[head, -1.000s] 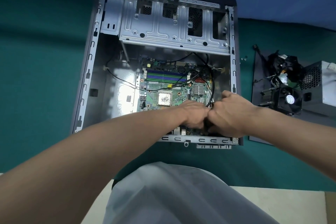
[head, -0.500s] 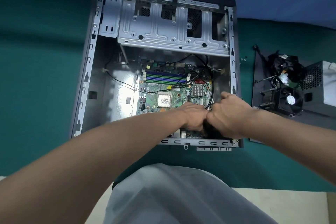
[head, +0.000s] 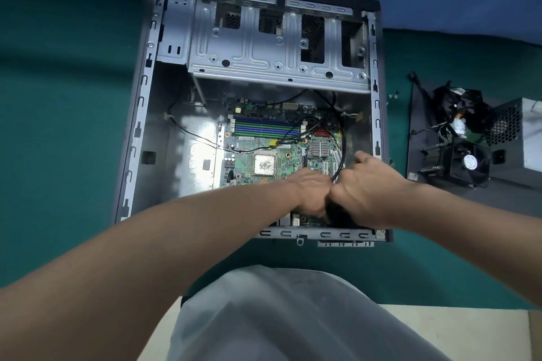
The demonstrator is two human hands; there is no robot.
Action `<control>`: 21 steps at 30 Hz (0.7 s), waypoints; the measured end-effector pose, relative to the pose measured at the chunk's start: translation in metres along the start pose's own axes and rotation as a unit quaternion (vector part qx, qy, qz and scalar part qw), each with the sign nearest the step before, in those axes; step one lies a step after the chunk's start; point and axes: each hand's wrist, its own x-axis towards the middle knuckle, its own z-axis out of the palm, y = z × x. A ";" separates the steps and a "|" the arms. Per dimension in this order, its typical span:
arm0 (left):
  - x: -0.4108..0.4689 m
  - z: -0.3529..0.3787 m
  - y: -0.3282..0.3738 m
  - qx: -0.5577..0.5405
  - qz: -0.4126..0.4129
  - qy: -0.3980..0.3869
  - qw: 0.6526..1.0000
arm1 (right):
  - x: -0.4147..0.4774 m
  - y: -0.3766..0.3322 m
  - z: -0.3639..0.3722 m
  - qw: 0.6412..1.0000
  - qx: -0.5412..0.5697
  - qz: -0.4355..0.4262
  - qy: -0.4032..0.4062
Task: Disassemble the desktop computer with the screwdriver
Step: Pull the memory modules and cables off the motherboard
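Observation:
The open desktop case (head: 140, 132) lies flat on the green table with its green motherboard (head: 281, 152) exposed. Both my hands are inside the case at its near right corner, knuckles pressed together. My left hand (head: 308, 193) and my right hand (head: 369, 190) have curled fingers around a black part (head: 337, 215) that sits just inside the near rim. Most of that part is hidden under my hands, so I cannot tell what it is. A black cable (head: 343, 138) loops down from the board to my hands. No screwdriver is visible.
An empty metal drive cage (head: 264, 47) fills the far half of the case. To the right lie a dark panel (head: 419, 132), a removed cooler fan (head: 469, 161), a grey power supply (head: 525, 138), tangled wires and small screws (head: 394, 94). My grey-clad lap (head: 278, 316) is below.
My hands stay locked together at the same corner of the case. Slightly more of the black part shows between them. My view has shifted a little.

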 end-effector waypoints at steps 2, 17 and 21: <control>0.003 0.003 -0.001 -0.004 0.003 0.010 1.000 | -0.005 0.003 0.000 0.999 0.037 -0.003 0.019; 0.001 0.009 -0.010 0.089 0.063 -0.003 0.994 | -0.006 0.025 0.027 0.773 0.422 0.260 0.396; 0.000 0.009 -0.010 0.109 0.111 -0.007 0.988 | 0.009 0.014 0.036 0.804 0.296 0.300 0.419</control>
